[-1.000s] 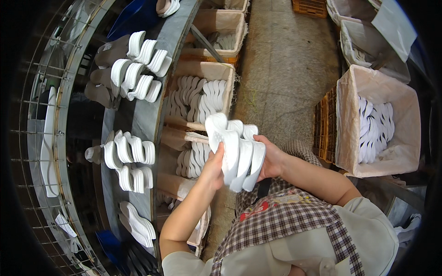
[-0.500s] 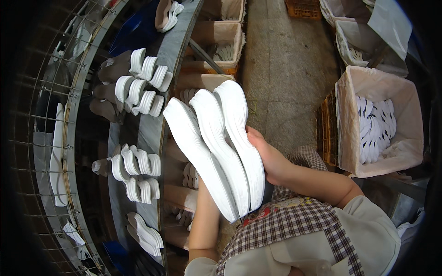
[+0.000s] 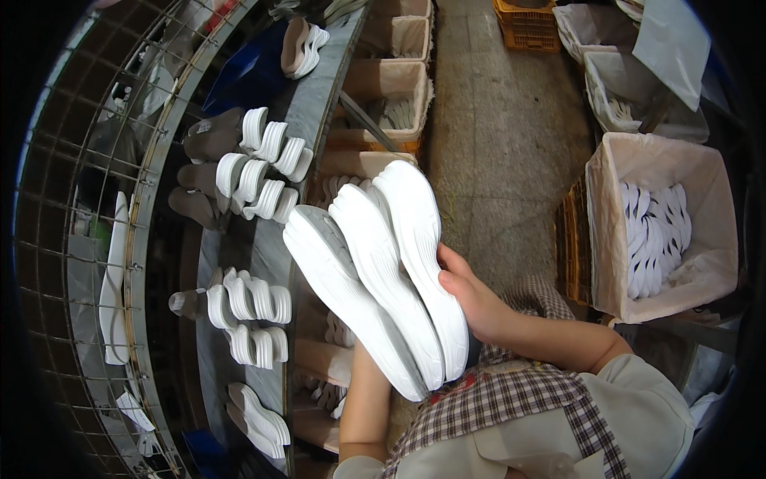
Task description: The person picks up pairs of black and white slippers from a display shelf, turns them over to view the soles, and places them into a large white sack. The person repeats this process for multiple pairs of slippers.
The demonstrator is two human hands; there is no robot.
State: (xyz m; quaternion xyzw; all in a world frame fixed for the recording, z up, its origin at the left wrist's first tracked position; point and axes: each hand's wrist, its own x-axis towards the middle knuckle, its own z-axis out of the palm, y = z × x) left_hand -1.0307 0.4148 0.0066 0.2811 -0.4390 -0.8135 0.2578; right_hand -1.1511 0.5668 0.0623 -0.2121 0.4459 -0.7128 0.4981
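Note:
In front of me a row of three white shoe soles (image 3: 383, 283) stands tilted, side by side and pressed together, their thick wavy sidewalls toward me. My right hand (image 3: 472, 297) grips the right-hand sole's outer edge, its thumb lying along the side. My left forearm (image 3: 365, 407) rises behind the lower left of the soles; they hide my left hand and its fingers. Stacked white soles (image 3: 259, 191) with brown-grey ones behind stand on a grey shelf (image 3: 274, 247) to the left. Nearer on that shelf are another group of soles (image 3: 247, 307) and a loose pair (image 3: 259, 423).
A wire mesh rack (image 3: 120, 263) borders the left side. Cloth-lined crates with soles sit under the shelf. At right, a lined crate (image 3: 702, 239) holds many white pieces with dark slits (image 3: 654, 239). A concrete aisle floor (image 3: 499, 160) runs between, an orange crate (image 3: 528, 25) at its far end.
The view has shifted, so the surroundings appear slightly lower. The soles have tilted a little and fanned apart at the top; my right hand keeps its grip on the right-hand one.

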